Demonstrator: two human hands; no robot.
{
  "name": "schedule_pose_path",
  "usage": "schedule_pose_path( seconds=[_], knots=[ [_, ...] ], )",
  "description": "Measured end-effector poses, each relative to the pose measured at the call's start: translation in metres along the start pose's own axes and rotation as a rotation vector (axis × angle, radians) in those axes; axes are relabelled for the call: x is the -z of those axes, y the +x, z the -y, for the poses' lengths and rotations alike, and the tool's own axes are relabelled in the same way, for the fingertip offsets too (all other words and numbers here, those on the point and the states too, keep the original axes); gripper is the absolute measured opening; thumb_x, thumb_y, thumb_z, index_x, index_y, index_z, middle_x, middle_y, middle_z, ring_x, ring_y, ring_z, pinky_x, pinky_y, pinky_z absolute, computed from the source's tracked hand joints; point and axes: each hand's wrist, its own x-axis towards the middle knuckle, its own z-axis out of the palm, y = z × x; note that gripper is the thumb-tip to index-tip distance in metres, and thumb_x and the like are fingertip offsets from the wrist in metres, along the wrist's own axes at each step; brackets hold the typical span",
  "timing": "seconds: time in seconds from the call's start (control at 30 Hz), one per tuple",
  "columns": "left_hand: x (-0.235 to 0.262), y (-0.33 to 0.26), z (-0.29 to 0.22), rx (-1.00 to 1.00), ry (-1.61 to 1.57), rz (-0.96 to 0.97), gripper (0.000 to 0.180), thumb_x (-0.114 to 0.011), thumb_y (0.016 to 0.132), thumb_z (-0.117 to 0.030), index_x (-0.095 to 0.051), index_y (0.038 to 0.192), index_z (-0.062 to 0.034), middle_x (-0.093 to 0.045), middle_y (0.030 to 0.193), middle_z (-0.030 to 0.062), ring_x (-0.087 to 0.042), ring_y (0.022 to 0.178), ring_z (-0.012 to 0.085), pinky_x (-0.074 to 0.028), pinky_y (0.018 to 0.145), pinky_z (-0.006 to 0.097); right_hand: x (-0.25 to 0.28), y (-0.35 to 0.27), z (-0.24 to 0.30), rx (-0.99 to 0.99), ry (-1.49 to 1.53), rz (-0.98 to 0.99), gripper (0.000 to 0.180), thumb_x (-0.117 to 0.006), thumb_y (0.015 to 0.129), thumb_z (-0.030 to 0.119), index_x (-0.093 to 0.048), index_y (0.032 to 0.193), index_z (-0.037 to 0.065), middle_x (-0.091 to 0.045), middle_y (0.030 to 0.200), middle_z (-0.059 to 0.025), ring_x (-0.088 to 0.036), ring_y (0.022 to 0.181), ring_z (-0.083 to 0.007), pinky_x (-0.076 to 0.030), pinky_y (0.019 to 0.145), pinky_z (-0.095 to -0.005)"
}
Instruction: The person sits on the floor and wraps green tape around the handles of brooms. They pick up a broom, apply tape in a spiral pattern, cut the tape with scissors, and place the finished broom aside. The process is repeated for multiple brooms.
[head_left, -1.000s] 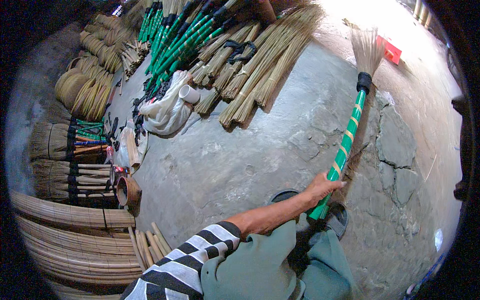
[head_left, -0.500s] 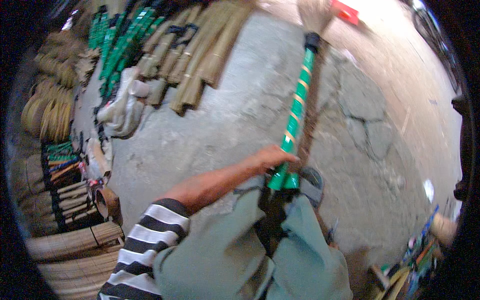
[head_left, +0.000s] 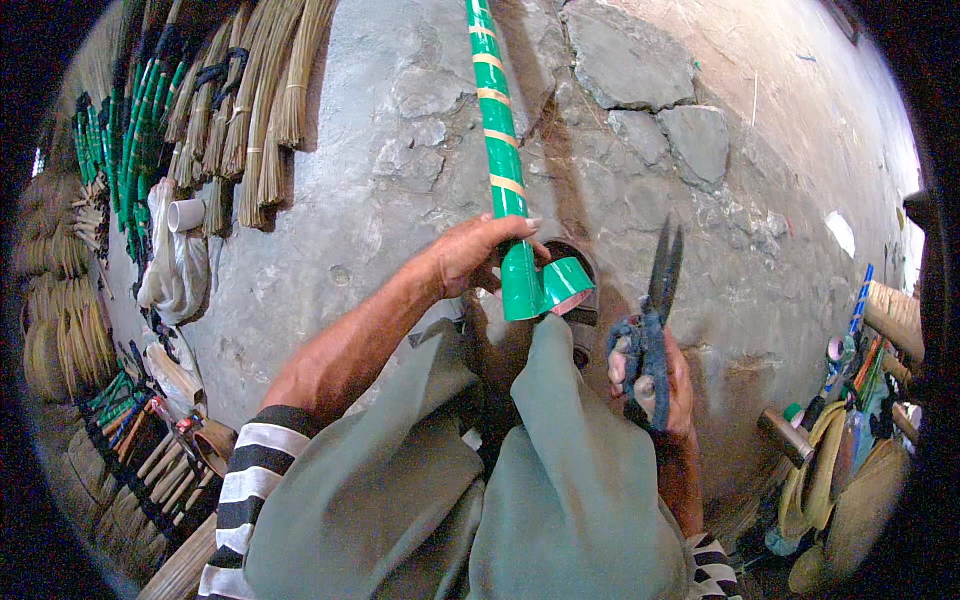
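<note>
My left hand [head_left: 470, 252] is wrapped round the near end of a broom handle [head_left: 499, 125], with the thumb across its top. Glossy green tape covers the handle, crossed by spaced tan bands. A roll of green tape [head_left: 567, 284] hangs at the handle's near end, seemingly joined to it by its strip. To the right, my right hand [head_left: 681, 390] grips scissors [head_left: 652, 345] by their dark wrapped handles. Their blades point away from me, slightly apart, and touch nothing. The broom's bristle end is outside the picture.
Bundles of tan straw [head_left: 268, 120] and green-wrapped handles [head_left: 140, 140] lie at the far left, beside a white plastic bag [head_left: 172, 262]. Tools and sticks crowd the left edge. More tools and a metal tube [head_left: 786, 437] are at the lower right. The concrete floor [head_left: 350, 180] is cracked.
My right hand has come into view with the scissors. The view has shifted, so the broom's bristles have left the picture. My left hand stays on the handle; the tape roll now shows clearly.
</note>
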Motion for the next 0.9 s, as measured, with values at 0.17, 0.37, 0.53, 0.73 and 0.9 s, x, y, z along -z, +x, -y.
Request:
schedule_pose_path(
  seconds=[0.17, 0.37, 0.53, 0.73, 0.9],
  knots=[
    [0.001, 0.008, 0.012, -0.065, -0.11, -0.033, 0.059, -0.066, 0.096, -0.054, -0.07, 0.12, 0.0, -0.075, 0.11, 0.012, -0.073, 0.094, 0.024, -0.062, 0.081, 0.049, 0.007, 0.023, 0.0, -0.529, -0.625, 0.136, 0.036, -0.068, 0.104, 0.039, -0.06, 0.119, 0.008, -0.062, 0.089, 0.0014, -0.059, 0.078, -0.0089, -0.051, 0.064, -0.0281],
    [-0.002, -0.002, 0.007, 0.012, -0.108, -0.036, 0.05, -0.066, 0.1, -0.044, -0.067, 0.12, 0.001, -0.075, 0.11, 0.0143, -0.073, 0.097, 0.0255, -0.062, 0.088, 0.044, 0.022, 0.018, -0.016, -0.262, -0.309, 0.147, 0.047, -0.072, 0.098, 0.049, -0.061, 0.119, 0.008, -0.062, 0.086, 0.001, -0.059, 0.066, -0.0087, -0.047, 0.054, -0.0254],
    [-0.002, 0.005, 0.009, -0.057, -0.173, 0.015, 0.047, -0.067, 0.099, -0.04, -0.064, 0.121, 0.0016, -0.074, 0.116, 0.0202, -0.073, 0.102, 0.0304, -0.061, 0.09, 0.045, 0.036, 0.029, -0.03, -0.391, -0.6, 0.116, 0.052, -0.074, 0.096, 0.052, -0.061, 0.12, 0.008, -0.064, 0.09, -0.0023, -0.062, 0.075, -0.0119, -0.053, 0.062, -0.0275],
    [0.0, 0.004, 0.01, -0.109, -0.138, 0.042, 0.052, -0.07, 0.096, -0.047, -0.059, 0.119, -0.0017, -0.075, 0.118, 0.0198, -0.075, 0.094, 0.0277, -0.063, 0.078, 0.048, 0.065, -0.018, -0.023, -0.544, -0.308, 0.222, 0.073, -0.063, 0.094, 0.072, -0.063, 0.122, 0.004, -0.066, 0.096, -0.0044, -0.063, 0.084, -0.0165, -0.052, 0.073, -0.0308],
    [-0.015, 0.0, -0.006, -0.1, -0.093, -0.003, 0.053, -0.069, 0.096, -0.05, -0.062, 0.119, -0.0023, -0.077, 0.111, 0.0158, -0.075, 0.087, 0.0241, -0.062, 0.073, 0.041, 0.067, -0.017, -0.014, -0.604, -0.391, 0.321, 0.081, -0.062, 0.09, 0.076, -0.066, 0.123, 0.003, -0.068, 0.098, -0.0045, -0.062, 0.083, -0.0156, -0.051, 0.073, -0.0324]
  ],
)
